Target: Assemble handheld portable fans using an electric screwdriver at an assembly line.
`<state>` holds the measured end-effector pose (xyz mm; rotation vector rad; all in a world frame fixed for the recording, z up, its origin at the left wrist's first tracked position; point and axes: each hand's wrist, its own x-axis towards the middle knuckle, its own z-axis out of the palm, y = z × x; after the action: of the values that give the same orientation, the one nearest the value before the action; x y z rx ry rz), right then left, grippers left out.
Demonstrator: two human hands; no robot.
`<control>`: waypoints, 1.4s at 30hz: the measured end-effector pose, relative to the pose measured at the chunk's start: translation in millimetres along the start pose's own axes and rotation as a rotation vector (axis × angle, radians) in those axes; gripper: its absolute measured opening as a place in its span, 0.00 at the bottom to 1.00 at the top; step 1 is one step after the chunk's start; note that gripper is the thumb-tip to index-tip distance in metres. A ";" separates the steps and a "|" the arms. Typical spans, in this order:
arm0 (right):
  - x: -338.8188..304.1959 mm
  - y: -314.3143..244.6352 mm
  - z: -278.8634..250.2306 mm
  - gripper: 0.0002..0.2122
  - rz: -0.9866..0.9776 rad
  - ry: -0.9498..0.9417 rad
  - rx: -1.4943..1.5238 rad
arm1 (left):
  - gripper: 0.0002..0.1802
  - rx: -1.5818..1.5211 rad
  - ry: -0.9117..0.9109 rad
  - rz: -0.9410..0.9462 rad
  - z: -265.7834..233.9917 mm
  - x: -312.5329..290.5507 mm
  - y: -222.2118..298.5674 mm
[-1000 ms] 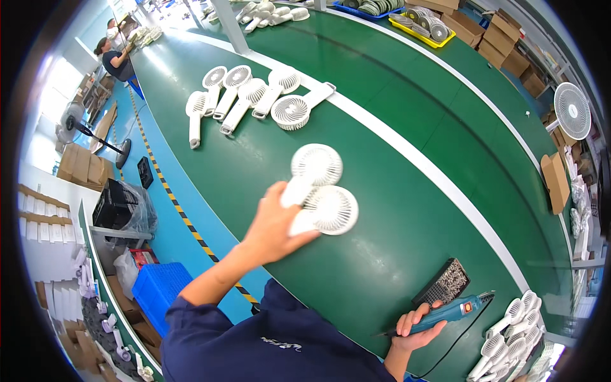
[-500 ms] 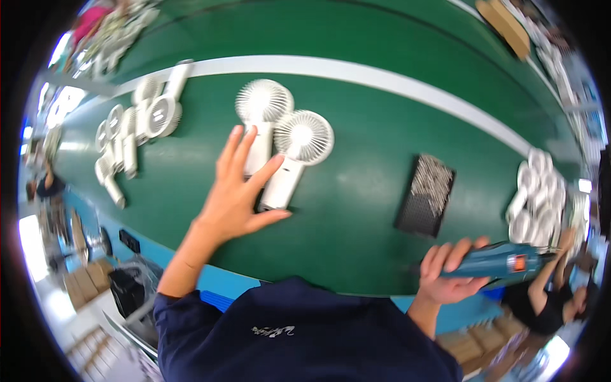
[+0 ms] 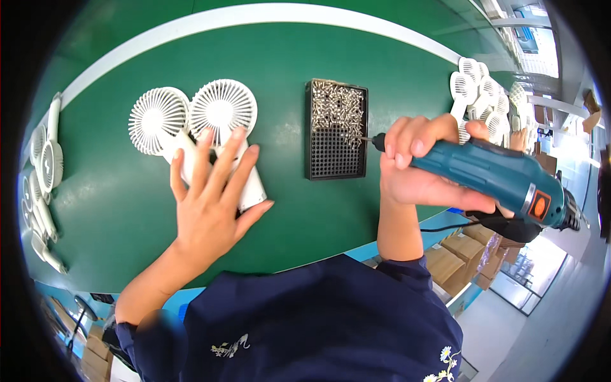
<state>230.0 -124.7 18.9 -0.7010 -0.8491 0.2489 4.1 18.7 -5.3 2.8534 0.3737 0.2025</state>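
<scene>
My left hand (image 3: 210,210) lies with fingers spread over the handles of two white handheld fans, touching them without gripping. The left fan (image 3: 153,120) and the right fan (image 3: 224,109) lie side by side, round grilles away from me, handles partly under my fingers. In my right hand (image 3: 423,169) is a teal electric screwdriver (image 3: 480,170), held nearly level with fingers wrapped round its body. Its thin bit points left, with the tip at the right edge of a black perforated tray (image 3: 337,167). Small silver screws (image 3: 337,105) are heaped over the tray's far part.
More white fans (image 3: 48,169) lie at the table's left end. Another pile of white fans (image 3: 487,95) rests at the far right. A white strip (image 3: 273,11) crosses the green table (image 3: 280,57). Cardboard boxes (image 3: 445,267) stand below the table at the right, near a black cord (image 3: 445,227).
The view has swung to the right. My right hand has brought the screwdriver up beside the screw tray. My left hand has settled from hovering near the fans onto their handles.
</scene>
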 end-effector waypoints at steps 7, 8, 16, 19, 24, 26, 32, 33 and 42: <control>2.4 12.1 -6.4 0.49 -0.010 0.007 -0.018 | 0.32 -0.035 0.039 -0.038 18.1 23.6 32.1; 0.7 12.1 -7.3 0.49 -0.009 0.013 -0.019 | 0.31 -0.037 0.067 -0.040 20.0 24.6 34.7; -1.6 18.1 -6.1 0.49 0.038 0.153 -0.029 | 0.29 -0.089 0.060 -0.048 19.9 30.1 36.5; -1.7 21.6 -7.3 0.49 0.032 0.147 -0.040 | 0.29 -0.105 0.059 -0.061 18.5 29.7 36.9; -0.4 15.5 -4.5 0.49 0.008 0.116 0.000 | 0.25 -0.138 0.129 -0.042 21.6 32.5 35.4; 0.3 4.0 3.1 0.48 0.029 0.104 0.070 | 0.23 -0.231 0.177 0.007 19.4 30.3 30.8; 1.9 5.4 2.9 0.47 -0.004 0.059 0.043 | 0.21 -0.257 0.313 0.075 22.1 37.0 22.9; -0.1 13.0 0.0 0.47 -0.007 0.109 0.013 | 0.21 -0.257 0.316 0.074 21.5 37.0 23.8; -1.9 24.7 -3.6 0.48 0.025 0.204 -0.058 | 0.21 -0.255 0.264 0.077 24.5 36.5 26.2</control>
<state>233.2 -108.7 -0.1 -0.7773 -0.6552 0.1724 49.3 -1.6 -17.9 2.5950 0.2656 0.6002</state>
